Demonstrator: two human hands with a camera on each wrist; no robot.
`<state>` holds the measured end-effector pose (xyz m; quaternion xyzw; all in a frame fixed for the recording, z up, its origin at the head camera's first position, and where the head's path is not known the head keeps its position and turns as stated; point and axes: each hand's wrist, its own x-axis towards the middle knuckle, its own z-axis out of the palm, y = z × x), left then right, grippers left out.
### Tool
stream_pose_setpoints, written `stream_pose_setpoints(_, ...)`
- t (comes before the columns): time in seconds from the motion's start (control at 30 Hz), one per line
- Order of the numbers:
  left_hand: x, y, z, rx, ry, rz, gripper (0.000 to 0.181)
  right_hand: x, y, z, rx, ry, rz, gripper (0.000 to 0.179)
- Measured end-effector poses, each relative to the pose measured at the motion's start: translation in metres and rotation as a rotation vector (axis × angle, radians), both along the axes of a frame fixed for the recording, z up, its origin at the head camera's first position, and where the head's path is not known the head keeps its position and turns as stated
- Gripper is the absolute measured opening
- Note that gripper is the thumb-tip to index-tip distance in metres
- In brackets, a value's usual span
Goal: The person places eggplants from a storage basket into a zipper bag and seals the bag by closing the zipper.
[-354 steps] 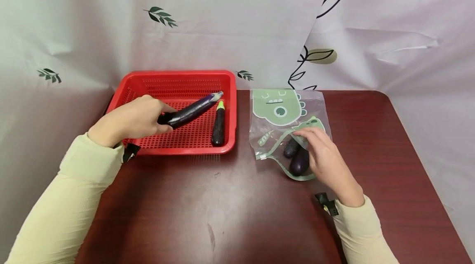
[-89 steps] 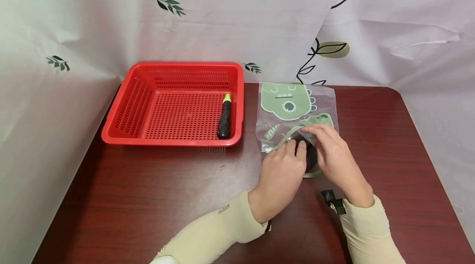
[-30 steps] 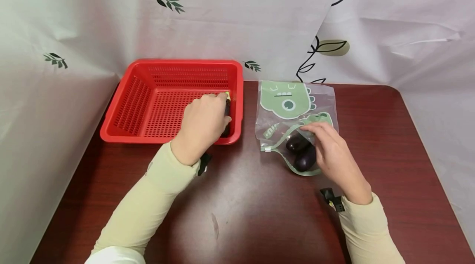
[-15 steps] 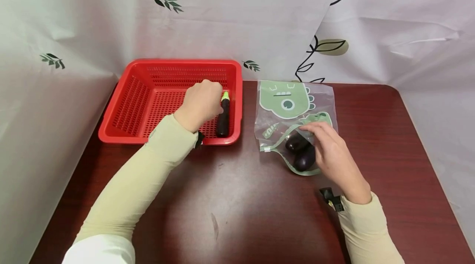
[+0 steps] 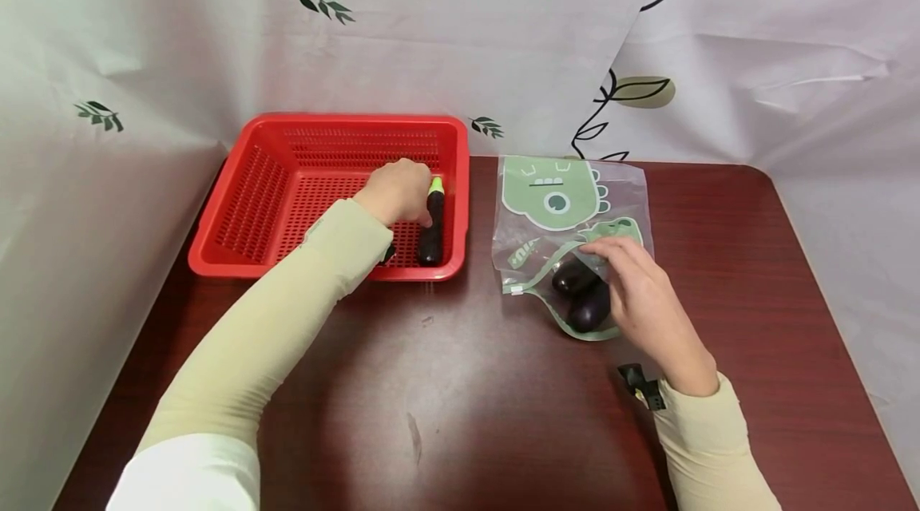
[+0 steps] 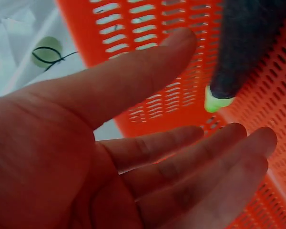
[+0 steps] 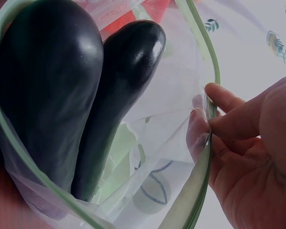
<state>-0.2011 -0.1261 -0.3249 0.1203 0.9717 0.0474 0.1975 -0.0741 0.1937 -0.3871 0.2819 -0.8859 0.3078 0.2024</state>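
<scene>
1. Head view: a dark eggplant (image 5: 430,231) with a bright green tip (image 5: 436,185) lies lengthwise inside the red basket (image 5: 461,200), near its right wall, the tip pointing away from the person.
2. The left hand (image 5: 398,190) hovers over the basket just beside this eggplant. The left wrist view shows its fingers loosely extended and the thumb apart from them, grasping nothing, with a gap between hand and eggplant.
3. Right of the basket, and apart from it, a clear zip bag (image 5: 549,207) with green cartoon prints lies on the table (image 5: 460,399), its mouth gaping toward the person.
4. The right hand (image 5: 647,295) pinches the bag's green-edged rim between thumb and fingers, as the right wrist view shows.
5. Inside the bag, a thicker eggplant (image 7: 47,86) and a slimmer eggplant (image 7: 124,71) lie side by side, their rounded ends toward the mouth.
6. Both arms wear pale yellow sleeves (image 5: 244,343); a black device (image 5: 636,383) sits at the right wrist.
7. Behind the table hangs a whitish cloth (image 5: 431,32) printed with leaves.
</scene>
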Motion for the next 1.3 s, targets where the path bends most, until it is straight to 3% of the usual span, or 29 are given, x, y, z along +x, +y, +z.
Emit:
stream_pose_setpoints(0.23,-0.010,-0.003,-0.013,-0.048,-0.123,-0.047,0.036,0.000,0.000,0.000,-0.006,0.003,0.005,0.046)
stream_pose_setpoints(0.43,-0.012,-0.003,-0.023,-0.091,-0.237,-0.100,0.041,0.000,0.000,0.000,0.000,-0.002,0.003,0.046)
stream_pose_setpoints(0.8,-0.011,0.000,-0.024,-0.093,-0.411,-0.172,0.041,0.001,-0.001,0.000,0.006,-0.009,-0.002,0.045)
stream_pose_setpoints(1.07,-0.012,0.001,-0.031,-0.068,-0.450,-0.148,0.036,0.001,-0.001,0.001,0.012,-0.020,-0.010,0.044)
stream_pose_setpoints(1.3,-0.015,0.000,-0.029,-0.076,-0.419,-0.101,0.029,0.001,0.000,0.001,0.016,-0.024,-0.016,0.044)
